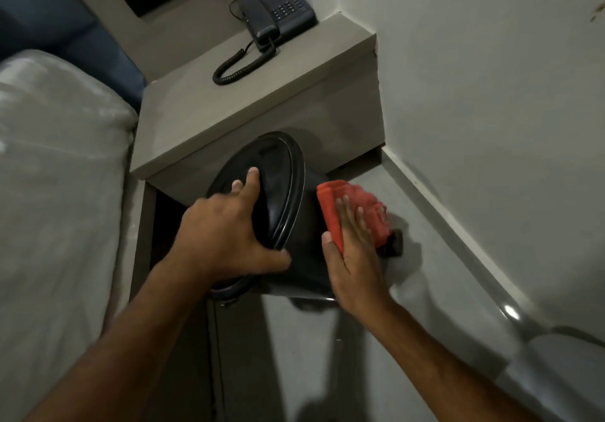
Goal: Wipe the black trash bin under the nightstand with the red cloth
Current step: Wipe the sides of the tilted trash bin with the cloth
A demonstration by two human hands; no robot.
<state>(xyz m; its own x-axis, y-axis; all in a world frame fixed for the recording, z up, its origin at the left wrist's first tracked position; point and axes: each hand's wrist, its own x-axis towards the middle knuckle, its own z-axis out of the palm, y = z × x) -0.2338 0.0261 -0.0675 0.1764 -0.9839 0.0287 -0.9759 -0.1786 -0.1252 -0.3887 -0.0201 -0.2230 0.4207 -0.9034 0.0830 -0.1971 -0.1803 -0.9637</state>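
The black trash bin (294, 225) is tilted in front of the grey nightstand (262, 110), its lidded top facing up and to the left. My left hand (226, 225) grips the lid's rim, fingers spread over the top and thumb on the bin's side. My right hand (353, 258) lies flat on the red cloth (353, 205) and presses it against the bin's right side. A small black part of the bin, perhaps a pedal (393, 245), sticks out below the cloth.
A dark corded telephone (278, 12) stands on the nightstand's back. A bed with pale bedding (59, 176) fills the left. A white wall (491, 94) and its baseboard run along the right above the grey floor (409, 340).
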